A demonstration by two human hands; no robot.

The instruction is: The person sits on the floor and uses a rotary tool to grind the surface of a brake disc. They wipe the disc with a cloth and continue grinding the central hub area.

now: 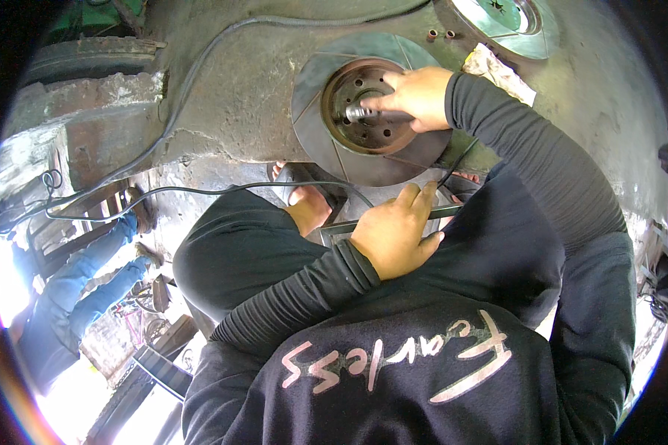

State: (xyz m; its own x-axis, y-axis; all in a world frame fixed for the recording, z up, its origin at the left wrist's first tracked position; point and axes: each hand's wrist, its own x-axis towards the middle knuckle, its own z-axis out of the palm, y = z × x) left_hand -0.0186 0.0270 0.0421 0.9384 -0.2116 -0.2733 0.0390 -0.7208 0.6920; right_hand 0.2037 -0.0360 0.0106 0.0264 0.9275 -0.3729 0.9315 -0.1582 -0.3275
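A slotted brake disc (309, 100) lies flat on the worn grey surface in front of me. My right hand (417, 96) reaches over its raised hub, fingertips on a shiny metal cylinder (358, 113) that looks slightly blurred. Fingers and cylinder are inside the hub recess, which has several bolt holes. Whether the cylinder touches the hub floor, I cannot tell. My left hand (395, 233) is above my lap, nearer to me than the disc, its fingers stretched out with nothing visible in them. Beneath it shows part of a dark metal frame (341, 231).
Another brake disc (545, 41) lies at the far right, near two small copper-coloured cylinders (433, 35) and a crumpled light wrapper (497, 73). A grey hose (200, 70) curves across the surface. A black cable (256, 185) runs past my knees. Another person's jeans-clad legs (89, 274) show at left.
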